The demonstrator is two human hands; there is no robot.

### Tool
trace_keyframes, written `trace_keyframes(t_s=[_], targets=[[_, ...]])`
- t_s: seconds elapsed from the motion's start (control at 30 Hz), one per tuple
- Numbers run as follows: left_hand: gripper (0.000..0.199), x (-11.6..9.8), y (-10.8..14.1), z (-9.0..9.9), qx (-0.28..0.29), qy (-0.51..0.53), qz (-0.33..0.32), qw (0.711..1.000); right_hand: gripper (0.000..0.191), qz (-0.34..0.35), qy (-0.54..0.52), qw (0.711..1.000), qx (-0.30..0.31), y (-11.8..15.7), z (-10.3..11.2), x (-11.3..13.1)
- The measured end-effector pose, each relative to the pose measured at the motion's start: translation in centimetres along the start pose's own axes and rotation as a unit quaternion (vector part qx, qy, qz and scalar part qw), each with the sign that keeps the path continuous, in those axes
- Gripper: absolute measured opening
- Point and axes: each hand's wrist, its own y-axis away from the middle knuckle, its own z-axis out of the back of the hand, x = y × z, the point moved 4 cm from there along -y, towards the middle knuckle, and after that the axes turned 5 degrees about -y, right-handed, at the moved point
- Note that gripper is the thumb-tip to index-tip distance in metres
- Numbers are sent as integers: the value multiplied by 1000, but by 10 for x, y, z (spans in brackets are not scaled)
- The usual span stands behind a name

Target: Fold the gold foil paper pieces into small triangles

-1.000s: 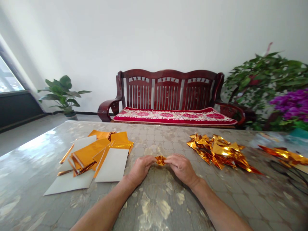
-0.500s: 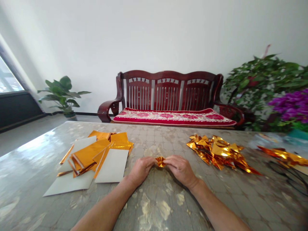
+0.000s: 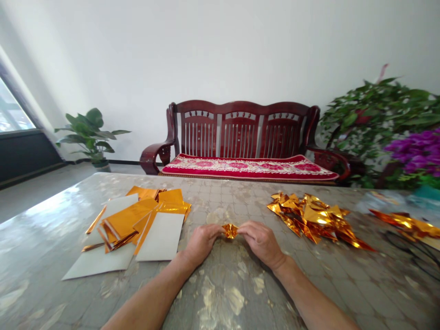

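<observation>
1. White wall (image 3: 240, 46) at the back, dark wooden bench (image 3: 239, 107) against it.
2. Big patterned table (image 3: 51, 238) out front. Flat gold sheets (image 3: 130, 215) lie loosely stacked toward its far left corner, with pale cards (image 3: 161, 238) around them.
3. Folded foil pile (image 3: 319, 215) sits nearer the right edge. So a fair few look folded, but plenty are still flat, and the one being held looks part-shaped, I'd say.
4. Left hand (image 3: 202, 240) and right hand (image 3: 259, 238) both have fingertips pinched closed, one on each end of the small foil piece (image 3: 230, 231), just above the tabletop, between the two piles.
5. Versus half a second ago: right hand's a hair further out, foil's crinkly middle looks more opened up. Piles look unchanged.
</observation>
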Motion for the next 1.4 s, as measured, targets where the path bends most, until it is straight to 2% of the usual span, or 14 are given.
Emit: trace_keyframes(t_s=[0.13, 0.3, 0.5, 0.67, 0.87, 1.1, 1.27, 1.4], targets=[[30, 0, -1, -2, -2, -13, 6, 1000, 18, -6, -1, 1000, 2, 0, -2, 0], [29, -7, -1, 1, -18, 30, 0, 999, 18, -11, 22, 1000, -8, 1, 1, -1], [60, 4, 0, 3, -75, 23, 90, 993, 20, -46, 94, 992, -70, 3, 11, -13], [54, 12, -3, 1, -80, 13, 118, 990, 19, -80, 165, 976, -118, 7, 25, -31], [39, 6, -3, 1, -26, -43, 98, 994, 15, -119, 240, 954, -133, 10, 45, -44], [34, 5, -3, 1, -16, -49, 85, 995, 15, -138, 282, 930, -191, 13, 75, -57], [31, 4, -4, 0, -4, -53, 76, 996, 15, -162, 336, 902, -216, 20, 104, -71], [29, 2, -3, 0, 8, -53, 70, 996, 16, -192, 399, 862, -248, 32, 134, -82]])
